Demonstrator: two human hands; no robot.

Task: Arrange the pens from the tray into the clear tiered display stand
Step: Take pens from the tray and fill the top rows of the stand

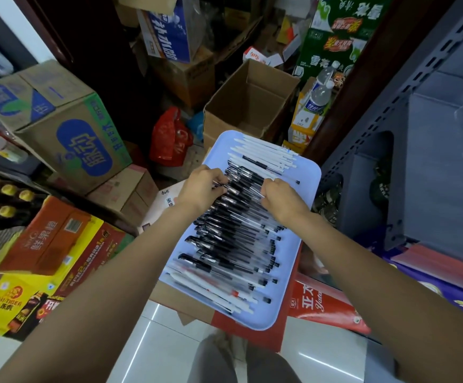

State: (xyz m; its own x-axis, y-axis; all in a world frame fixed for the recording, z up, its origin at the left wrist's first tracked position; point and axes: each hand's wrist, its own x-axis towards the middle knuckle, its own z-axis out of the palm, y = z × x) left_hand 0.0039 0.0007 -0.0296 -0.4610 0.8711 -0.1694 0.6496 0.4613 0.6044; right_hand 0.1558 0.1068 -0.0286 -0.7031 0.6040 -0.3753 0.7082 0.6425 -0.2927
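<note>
Both hands down on the black pens in the pale tray. Left hand pinches the cap ends, right hand curls over the barrel ends. Pens' long axis runs crosswise between the hands. White pens beyond them. Clear stand possibly at far right (unsure). Open carton behind.

a shop's stockroom or back corner. stacked drink cartons printed with brand labels sit left of the fingers, with shrink-wrapped bottles and an energy-drink case nearer that side. an open cardboard box lies beyond the fingers; grey slotted metal shelving rises to their right. the floor is glossy tile.
</note>
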